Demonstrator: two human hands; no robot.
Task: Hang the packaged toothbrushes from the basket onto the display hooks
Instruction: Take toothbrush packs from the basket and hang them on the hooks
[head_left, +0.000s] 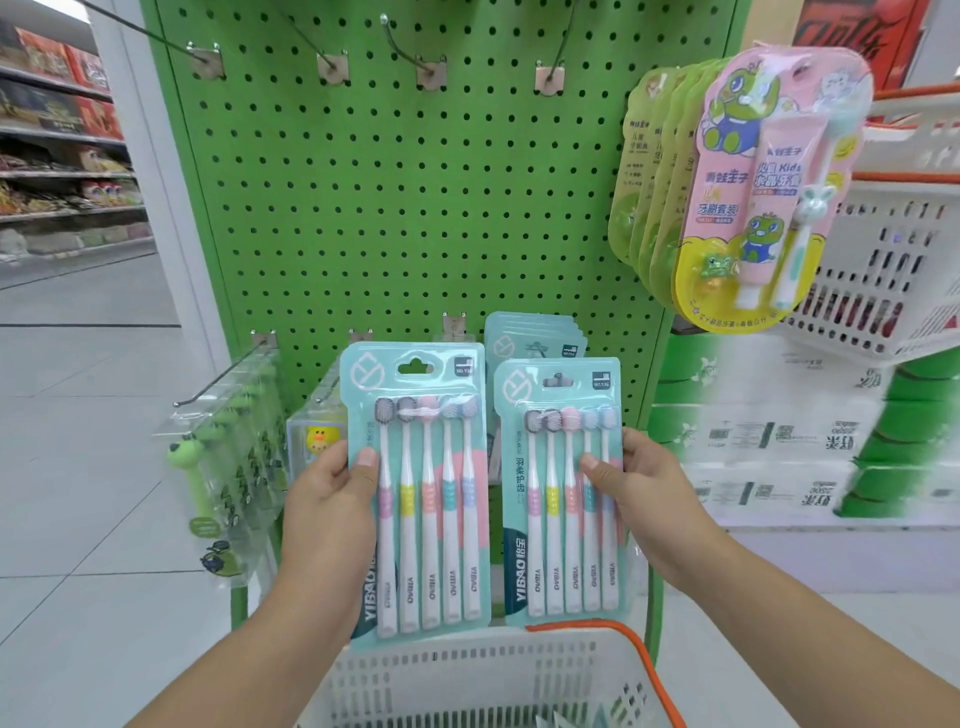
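Hands hold one teal toothbrush pack each in front of a green pegboard (415, 208). The left hand (332, 499) grips the left pack (418, 488) by its left edge, thumb laid across the front, and this pack is held upright. The right hand (636, 488) grips the right pack (563, 488) by its right edge, thumb on the front; its hang hole sits on or just before a lower hook, I cannot tell which. More teal packs (535, 338) already hang behind it. Below both, a white basket (467, 680) with an orange handle (649, 670) stands close to the person. Bare hooks (332, 65) line the board's top, and pink children's sets (758, 176) hang at upper right.
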